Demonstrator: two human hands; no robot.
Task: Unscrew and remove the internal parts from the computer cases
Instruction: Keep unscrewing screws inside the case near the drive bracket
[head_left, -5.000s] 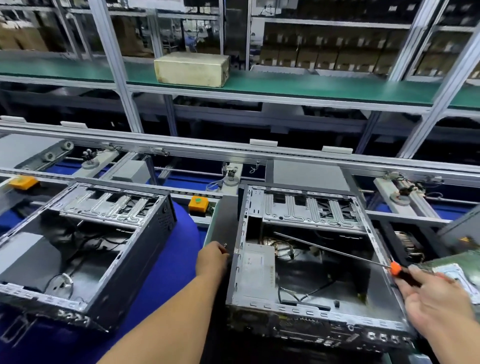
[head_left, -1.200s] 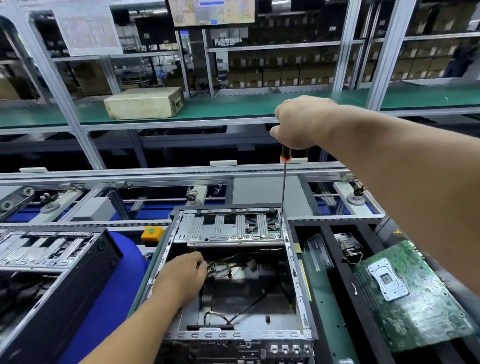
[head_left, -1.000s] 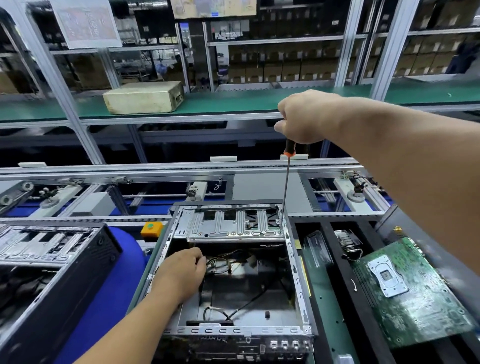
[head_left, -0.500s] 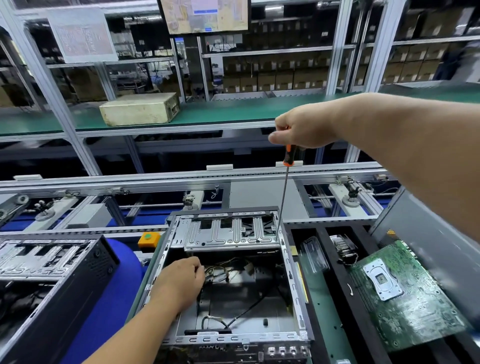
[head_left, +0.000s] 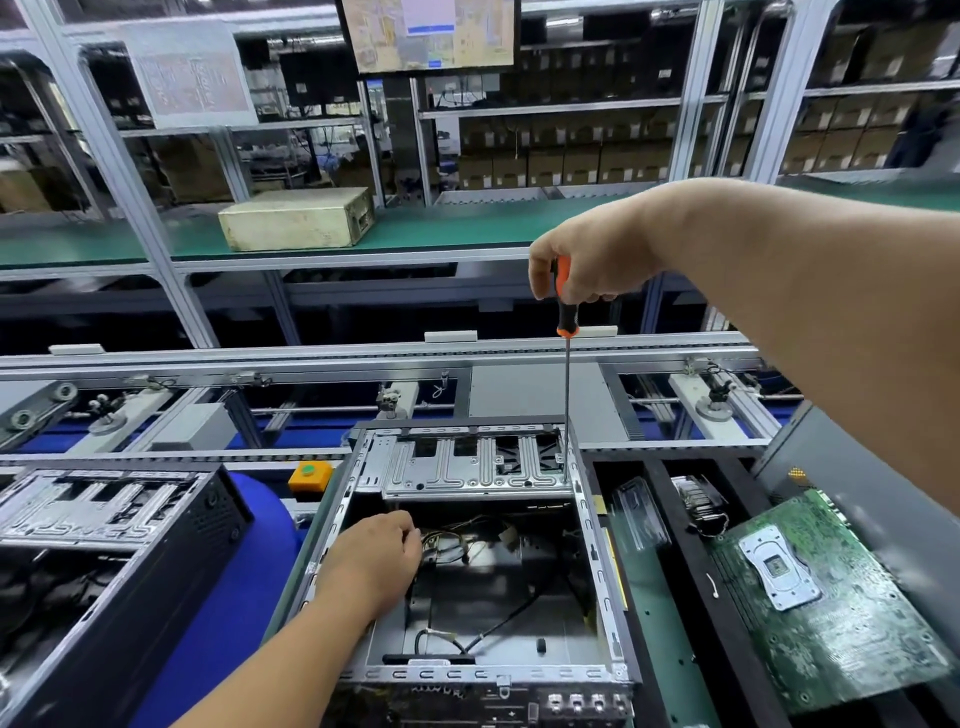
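An open computer case (head_left: 597, 561) lies in front of me with loose wires inside. A metal drive bracket (head_left: 467, 467) spans its far end. My right hand (head_left: 587, 260) grips the orange and black handle of a long screwdriver (head_left: 566, 395). The screwdriver stands upright, its tip down at the bracket's right edge. My left hand (head_left: 371, 558) reaches inside the case at its left wall, fingers curled near the wires; what they hold is hidden.
A second open case (head_left: 119, 525) lies to the left on a blue pad (head_left: 228, 613). A green motherboard (head_left: 826, 597) and a cooler (head_left: 698, 501) lie in trays to the right. A conveyor rail (head_left: 363, 358) runs behind, with a beige box (head_left: 296, 218) on the green shelf.
My right hand lifted the screwdriver from a flat angle to upright and set its tip at the bracket's right edge. My left hand went from the case's outer left wall to inside it.
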